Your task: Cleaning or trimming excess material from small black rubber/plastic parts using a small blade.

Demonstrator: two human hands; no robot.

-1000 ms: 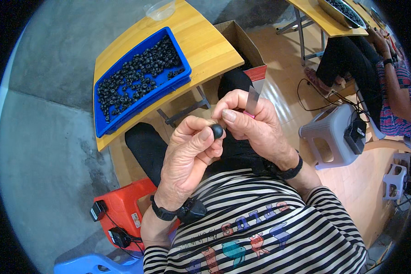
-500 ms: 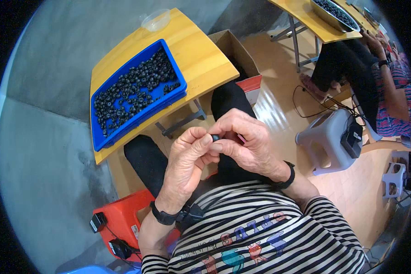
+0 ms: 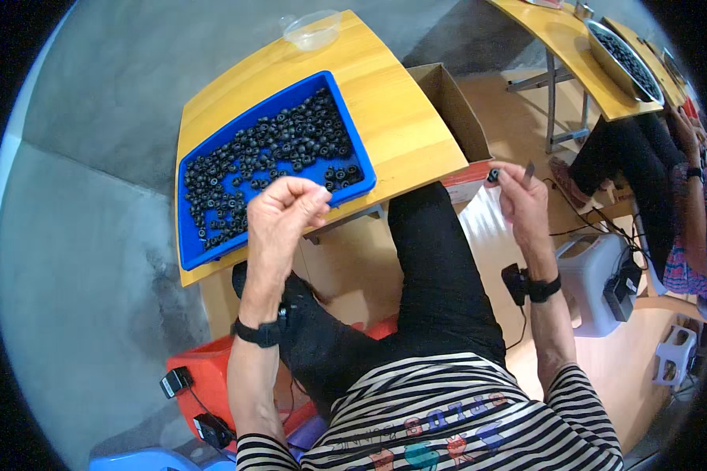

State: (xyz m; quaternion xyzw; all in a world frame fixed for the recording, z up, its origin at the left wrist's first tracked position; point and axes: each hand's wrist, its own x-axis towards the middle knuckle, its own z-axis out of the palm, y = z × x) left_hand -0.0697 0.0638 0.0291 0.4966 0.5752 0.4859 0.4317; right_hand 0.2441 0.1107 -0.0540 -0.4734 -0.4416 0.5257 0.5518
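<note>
Right hand (image 3: 522, 196) pinched a small black part (image 3: 492, 176) over the cardboard box (image 3: 448, 110), left hand (image 3: 284, 208) curled closed, apparently holding nothing, beside the blue tray (image 3: 353, 153).

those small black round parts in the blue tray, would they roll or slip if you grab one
The small black parts look round, so probably apt to roll; the blue tray has raised walls that keep them in. The right hand pinches one in its fingertips, so each is likely light and rigid. Being small, perhaps fiddly to grasp.
</note>
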